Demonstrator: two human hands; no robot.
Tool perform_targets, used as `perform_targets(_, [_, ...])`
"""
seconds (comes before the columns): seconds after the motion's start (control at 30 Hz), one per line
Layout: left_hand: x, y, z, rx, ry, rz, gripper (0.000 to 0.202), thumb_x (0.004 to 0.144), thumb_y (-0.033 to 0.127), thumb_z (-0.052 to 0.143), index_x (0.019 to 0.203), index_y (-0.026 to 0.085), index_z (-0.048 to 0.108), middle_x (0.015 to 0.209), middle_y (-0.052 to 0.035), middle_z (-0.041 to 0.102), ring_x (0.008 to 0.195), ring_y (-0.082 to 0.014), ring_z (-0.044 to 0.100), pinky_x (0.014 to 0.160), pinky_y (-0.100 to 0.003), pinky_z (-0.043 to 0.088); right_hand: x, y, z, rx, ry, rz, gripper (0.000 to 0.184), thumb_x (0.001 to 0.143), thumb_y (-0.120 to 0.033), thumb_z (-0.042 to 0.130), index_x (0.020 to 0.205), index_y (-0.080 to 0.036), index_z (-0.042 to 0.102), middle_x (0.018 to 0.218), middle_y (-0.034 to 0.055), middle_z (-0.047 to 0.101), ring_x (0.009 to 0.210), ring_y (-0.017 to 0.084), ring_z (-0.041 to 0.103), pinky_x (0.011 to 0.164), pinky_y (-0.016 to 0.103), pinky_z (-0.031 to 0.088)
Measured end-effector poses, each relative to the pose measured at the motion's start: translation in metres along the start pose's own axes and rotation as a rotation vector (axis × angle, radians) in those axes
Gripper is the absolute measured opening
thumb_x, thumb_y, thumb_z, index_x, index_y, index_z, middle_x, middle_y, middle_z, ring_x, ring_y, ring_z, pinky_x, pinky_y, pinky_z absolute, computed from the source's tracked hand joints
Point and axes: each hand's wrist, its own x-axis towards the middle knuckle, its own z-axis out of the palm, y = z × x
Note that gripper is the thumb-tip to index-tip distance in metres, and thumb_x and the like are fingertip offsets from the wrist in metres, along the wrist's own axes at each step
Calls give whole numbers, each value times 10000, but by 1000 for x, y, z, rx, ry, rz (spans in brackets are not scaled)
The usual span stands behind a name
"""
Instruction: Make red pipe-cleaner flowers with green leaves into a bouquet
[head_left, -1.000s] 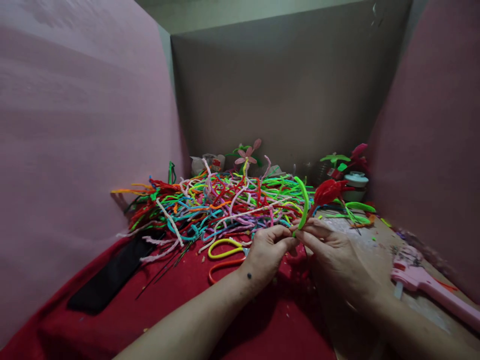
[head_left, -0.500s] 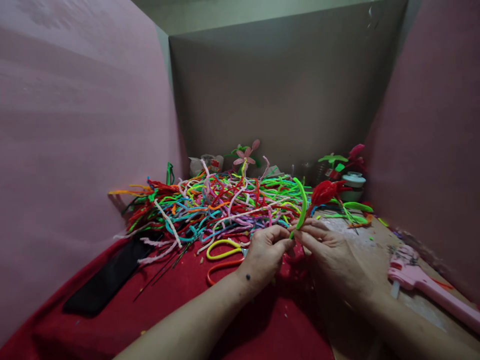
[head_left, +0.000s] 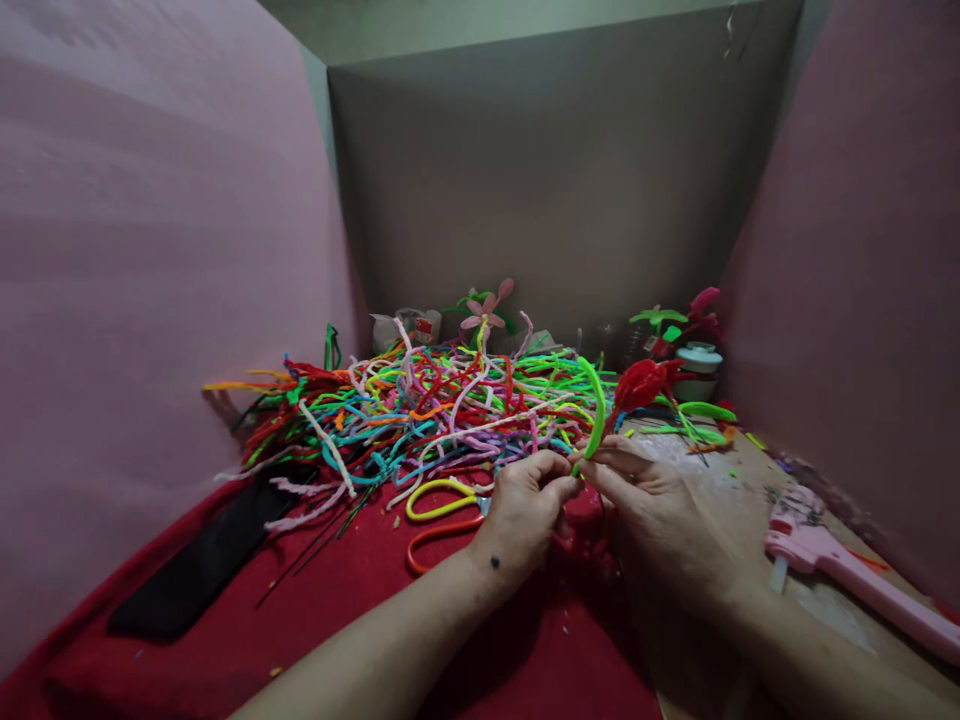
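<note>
Between my two hands stands a bright green pipe cleaner (head_left: pixel 596 405), its upper part curving over to the left. My left hand (head_left: pixel 525 505) pinches its lower end between thumb and fingertips. Touching the same piece just above, my right hand (head_left: pixel 649 500) has its thumb and fingers pressed together on it. Scissors (head_left: pixel 444 500) with one yellow and one red handle lie beside my left hand, their blades hidden behind it. A red pipe-cleaner flower (head_left: pixel 643 385) is just beyond my right hand; what supports it is hidden.
A large heap of multicoloured pipe cleaners (head_left: pixel 450 410) covers the back. At left lies a black phone-like slab (head_left: pixel 195 560) on the red cloth (head_left: pixel 345 630). A pink glue gun (head_left: pixel 840 560) rests at right. Behind are a pink flower (head_left: pixel 484 312) and a lidded jar (head_left: pixel 697 370). Panels enclose three sides.
The whole view has shifted slightly, so things sit a little further left. The green pipe cleaner's tip bends a bit more to the left; both hands keep their hold.
</note>
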Motion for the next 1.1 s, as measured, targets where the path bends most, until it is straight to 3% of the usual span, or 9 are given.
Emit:
perform_targets(0.13, [0,-7,-1,85,28,83,109,766,266,517,735,178,573,545,63,462,411,-50,401,437,-179,323,0,4,2,13,7,-35,220,689,-371,628,780,-177,678,892,78,669,904,225,596,808,332,465])
perform_targets(0.37, [-2,5,-1,70,-3,110,165,780,274,504,679,154,556,546,60,414,475,-56,328,480,-195,275,1,9,1,-32,26,-105,162,717,-299,557,715,-192,679,796,60,643,800,200,594,751,326,485])
perform_targets(0.63, [0,10,-5,-164,-130,-51,194,727,272,571,602,145,493,495,68,387,416,-32,267,424,-196,188,3,11,-4,24,0,-31,111,685,-298,607,657,-197,644,798,47,624,799,189,564,747,304,459])
perform_targets(0.73, [1,9,-7,-323,-223,-115,207,722,308,599,641,147,498,511,70,408,363,-13,231,383,-195,126,7,23,-5,152,-101,37,112,724,-293,610,716,-186,642,740,12,603,724,151,531,701,278,436])
perform_targets(0.87, [3,11,-10,-433,-289,-159,213,702,312,646,745,126,552,569,55,455,346,10,219,362,-183,92,14,32,-9,373,-291,124,201,684,-279,690,857,-179,665,804,14,622,701,129,516,643,257,415])
perform_targets(1.1, [1,14,-11,-505,-362,-194,187,708,277,655,733,126,549,571,54,474,331,22,218,343,-169,86,19,33,-18,400,-345,103,101,717,-223,666,803,-177,692,727,7,612,641,108,518,602,244,413])
